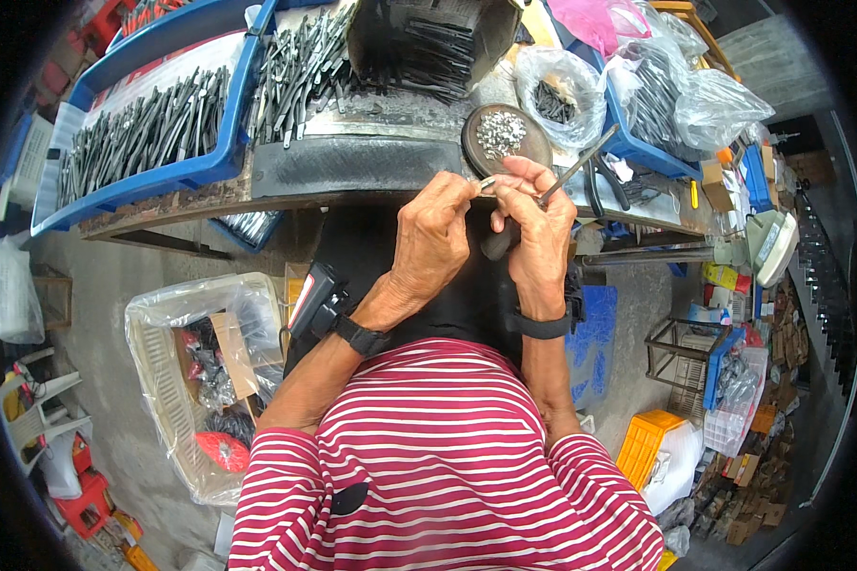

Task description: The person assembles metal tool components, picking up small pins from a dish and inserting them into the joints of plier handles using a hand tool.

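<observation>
Currently pinching metal bit (pixel 487 183) crosswise in left hand (pixel 432 228), beside right hand (pixel 537 230), curled round rod (pixel 584 162) slanting away rightward.

With the left hand (pixel 435 228) and right hand (pixel 540 243) at the centre of my clock, by the near edge of the worktable (pixel 176 205), I have a dish (pixel 539 152) at twelve with small parts (pixel 501 133) in it. On the table I find a tray (pixel 162 178) at nine to ten, loose strips (pixel 300 71) past ten, a bin (pixel 495 48) at eleven, a bag (pixel 533 71) at one. Floor: basket (pixel 157 400) at eight, crate (pixel 643 443) at five.
</observation>
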`<state>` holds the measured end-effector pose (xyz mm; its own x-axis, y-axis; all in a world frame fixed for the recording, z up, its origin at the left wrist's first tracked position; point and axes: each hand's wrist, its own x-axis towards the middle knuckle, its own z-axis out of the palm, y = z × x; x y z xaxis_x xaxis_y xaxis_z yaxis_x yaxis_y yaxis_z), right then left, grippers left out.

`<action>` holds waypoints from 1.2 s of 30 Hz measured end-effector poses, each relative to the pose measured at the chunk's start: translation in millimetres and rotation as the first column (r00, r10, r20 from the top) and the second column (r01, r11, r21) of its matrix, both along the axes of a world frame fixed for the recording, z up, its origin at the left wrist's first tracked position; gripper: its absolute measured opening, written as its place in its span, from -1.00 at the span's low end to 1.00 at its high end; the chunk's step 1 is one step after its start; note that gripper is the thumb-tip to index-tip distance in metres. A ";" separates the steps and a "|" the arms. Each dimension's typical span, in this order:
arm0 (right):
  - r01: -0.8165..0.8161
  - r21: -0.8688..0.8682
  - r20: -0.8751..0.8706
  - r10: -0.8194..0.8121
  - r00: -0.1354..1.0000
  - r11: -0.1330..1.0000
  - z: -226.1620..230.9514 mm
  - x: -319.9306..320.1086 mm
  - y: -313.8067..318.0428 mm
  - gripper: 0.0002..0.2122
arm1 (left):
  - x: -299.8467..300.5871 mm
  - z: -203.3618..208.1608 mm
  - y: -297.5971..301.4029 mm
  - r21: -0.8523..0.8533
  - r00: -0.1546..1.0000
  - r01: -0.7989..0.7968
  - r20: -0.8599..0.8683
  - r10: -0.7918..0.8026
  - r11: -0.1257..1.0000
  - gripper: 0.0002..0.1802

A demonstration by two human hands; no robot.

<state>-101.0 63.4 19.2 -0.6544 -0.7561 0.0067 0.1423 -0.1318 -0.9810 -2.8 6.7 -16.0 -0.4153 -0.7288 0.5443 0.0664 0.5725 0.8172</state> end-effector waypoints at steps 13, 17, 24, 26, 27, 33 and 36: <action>-0.056 0.065 -0.168 0.067 0.984 0.996 -1.3 -9.9 1.7 -0.91 | 2.0 9.2 -4.4 0.648 0.938 0.347 -0.233 -0.258 0.678 -0.89; -0.050 0.089 -0.217 0.068 0.974 0.995 -3.3 -10.6 0.7 -0.91 | -1.5 7.5 -4.6 0.527 0.964 0.259 -0.092 -0.248 0.810 -0.90; -0.060 0.041 -0.150 0.065 0.986 0.997 -3.6 -9.8 1.3 -0.90 | -2.6 3.8 -3.8 0.489 0.970 0.242 -0.102 -0.220 0.838 -0.90; -0.050 0.035 -0.124 0.054 0.991 0.998 -3.4 -11.4 1.6 -0.90 | -2.5 4.1 -3.1 0.472 0.976 0.217 -0.099 -0.193 0.855 -0.91; -0.043 0.040 -0.139 0.048 0.989 0.998 -3.7 -13.4 2.5 -0.89 | -2.9 5.7 -2.4 0.470 0.976 0.220 -0.100 -0.196 0.855 -0.91; 0.020 0.066 -0.210 -0.006 0.978 0.998 -4.1 -25.2 7.8 -0.89 | -2.1 10.5 -0.4 0.463 0.983 0.178 -0.113 -0.141 0.868 -0.87; 0.066 0.116 -0.278 -0.032 0.960 0.991 -1.1 -33.2 10.6 -0.90 | 0.2 6.2 -2.0 0.422 0.985 0.171 -0.078 -0.152 0.891 -0.85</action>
